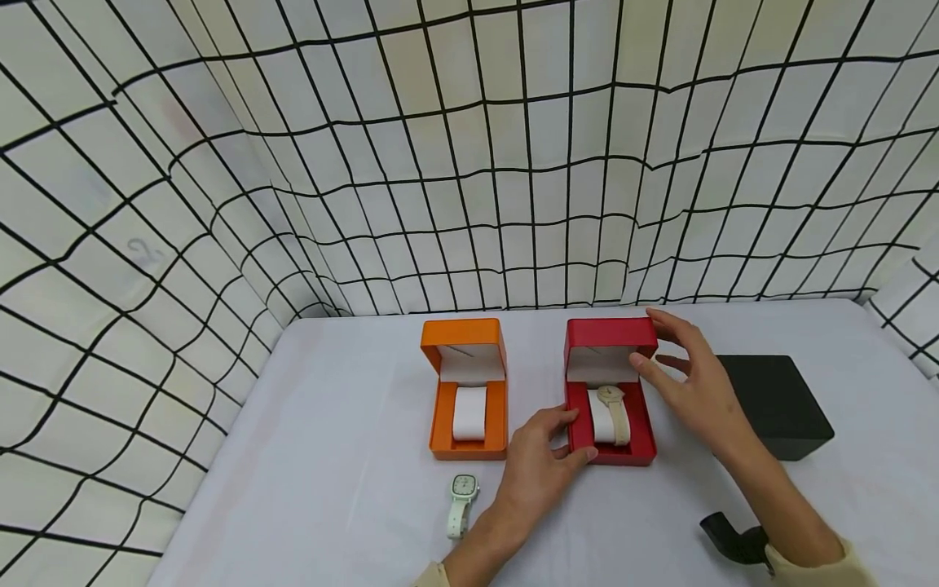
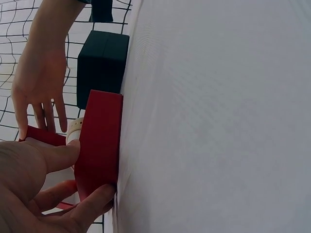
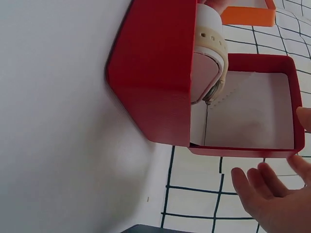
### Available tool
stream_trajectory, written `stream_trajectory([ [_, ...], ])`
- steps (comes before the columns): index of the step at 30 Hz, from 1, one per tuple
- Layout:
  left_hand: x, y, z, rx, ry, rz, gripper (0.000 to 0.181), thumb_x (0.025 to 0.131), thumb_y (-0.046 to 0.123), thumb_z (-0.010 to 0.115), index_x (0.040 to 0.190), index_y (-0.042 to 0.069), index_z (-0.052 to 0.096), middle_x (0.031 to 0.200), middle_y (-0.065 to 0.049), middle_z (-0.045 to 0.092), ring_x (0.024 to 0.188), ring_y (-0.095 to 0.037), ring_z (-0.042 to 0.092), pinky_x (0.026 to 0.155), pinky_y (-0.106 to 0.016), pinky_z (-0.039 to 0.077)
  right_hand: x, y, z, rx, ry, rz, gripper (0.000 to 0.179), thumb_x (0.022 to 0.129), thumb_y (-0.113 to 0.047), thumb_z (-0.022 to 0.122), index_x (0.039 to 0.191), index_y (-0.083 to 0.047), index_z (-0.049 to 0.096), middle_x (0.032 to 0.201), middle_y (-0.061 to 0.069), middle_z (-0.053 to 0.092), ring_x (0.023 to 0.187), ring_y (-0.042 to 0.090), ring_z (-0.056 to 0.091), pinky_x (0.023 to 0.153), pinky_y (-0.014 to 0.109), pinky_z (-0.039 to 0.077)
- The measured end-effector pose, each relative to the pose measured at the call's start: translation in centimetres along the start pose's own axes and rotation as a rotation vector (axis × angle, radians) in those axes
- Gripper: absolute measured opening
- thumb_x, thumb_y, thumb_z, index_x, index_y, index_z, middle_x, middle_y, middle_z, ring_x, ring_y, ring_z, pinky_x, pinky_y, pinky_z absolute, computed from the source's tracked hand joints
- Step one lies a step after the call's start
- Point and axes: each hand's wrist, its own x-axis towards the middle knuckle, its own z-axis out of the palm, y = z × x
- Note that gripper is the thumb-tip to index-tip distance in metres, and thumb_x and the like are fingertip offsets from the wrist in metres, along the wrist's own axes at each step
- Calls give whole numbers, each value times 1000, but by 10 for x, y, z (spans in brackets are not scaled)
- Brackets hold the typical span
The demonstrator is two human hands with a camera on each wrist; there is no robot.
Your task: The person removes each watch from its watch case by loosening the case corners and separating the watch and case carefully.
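Observation:
A red watch box (image 1: 647,444) stands with its lid up. Inside it a cream wristwatch (image 1: 619,420) is wrapped round a white cushion (image 1: 601,417). My left hand (image 1: 537,465) grips the box's front left corner, the thumb over the front rim and fingers along the left side. At the raised lid (image 3: 265,153), my right hand (image 1: 697,391) pinches the right edge between thumb and forefinger; its other fingers are spread. An orange watch box (image 1: 496,416) stands lid up to the left, holding a bare white cushion (image 1: 469,413). Before it lies a pale green wristwatch (image 1: 460,505).
A black box (image 1: 778,399) sits on the white-covered table (image 1: 330,489), right of the red box and behind my right forearm. A black curved object (image 1: 734,542) shows by that forearm. White walls with black netting (image 1: 469,171) stand behind and to the left.

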Motion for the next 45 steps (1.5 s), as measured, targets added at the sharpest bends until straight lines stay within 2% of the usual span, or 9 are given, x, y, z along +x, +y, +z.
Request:
stream_trajectory([
  [4, 0, 1, 0, 9, -1, 7, 50, 85, 4, 84, 132, 1, 68, 137, -15, 66, 125, -26, 68, 86, -24, 62, -5, -2, -2, -64, 17, 37, 79, 94, -16, 76, 160, -9, 35, 153, 23, 47, 136, 44, 49, 90, -4, 35],
  [5, 0, 1, 0, 11, -2, 7, 50, 85, 4, 84, 132, 1, 68, 137, -15, 66, 125, -26, 68, 86, -24, 62, -6, -3, -2, -84, 19, 53, 79, 94, -17, 76, 159, -6, 34, 152, 24, 48, 134, 44, 50, 92, 0, 42],
  [8, 0, 1, 0, 16, -2, -3, 50, 85, 5, 85, 132, 2, 68, 138, -14, 66, 125, -25, 68, 86, -24, 62, -10, -6, -3, -130, 20, 119, 74, 96, -21, 74, 155, -1, 35, 144, 26, 53, 127, 45, 56, 98, 28, 59],
  [11, 0, 1, 0, 18, -3, -9, 50, 85, 6, 85, 132, 2, 68, 138, -14, 66, 126, -26, 68, 87, -24, 62, -13, -9, -3, -189, 38, 162, 61, 97, -25, 74, 144, 0, 46, 132, 25, 62, 114, 41, 64, 90, 45, 62],
  [15, -1, 1, 0, 16, -5, -6, 50, 86, 6, 84, 133, 1, 68, 138, -14, 66, 126, -26, 68, 87, -25, 62, -17, -8, -2, -230, 36, 141, 35, 96, -24, 74, 123, -5, 63, 114, 17, 72, 99, 31, 69, 78, 18, 54],
  [18, -1, 0, 0, 17, -5, -3, 50, 86, 7, 84, 133, 1, 68, 138, -14, 66, 126, -27, 68, 86, -26, 62, -18, -7, 2, -225, -10, 109, 23, 96, -18, 75, 115, -7, 67, 108, 12, 75, 96, 26, 70, 77, 14, 53],
  [28, 0, 1, -2, 21, -11, 11, 49, 86, 7, 85, 132, 1, 69, 138, -15, 67, 126, -27, 68, 86, -25, 62, -20, 1, 14, -167, -208, -3, 32, 88, -11, 82, 117, -7, 68, 109, 7, 69, 98, 20, 65, 79, 25, 61],
  [34, 0, 2, -1, 42, -11, 8, 50, 86, 8, 85, 133, 2, 69, 138, -14, 66, 126, -26, 68, 87, -25, 62, -19, 3, 19, -205, -304, 3, 49, 85, -19, 85, 128, -5, 65, 118, 12, 67, 102, 22, 60, 81, 32, 62],
  [45, -1, 3, -2, 58, -4, 18, 50, 86, 7, 84, 133, 1, 68, 139, -14, 66, 126, -26, 68, 86, -21, 61, -18, 2, 21, -217, -350, 24, 63, 82, -23, 88, 135, -3, 61, 130, 20, 63, 116, 34, 56, 88, 51, 63],
])
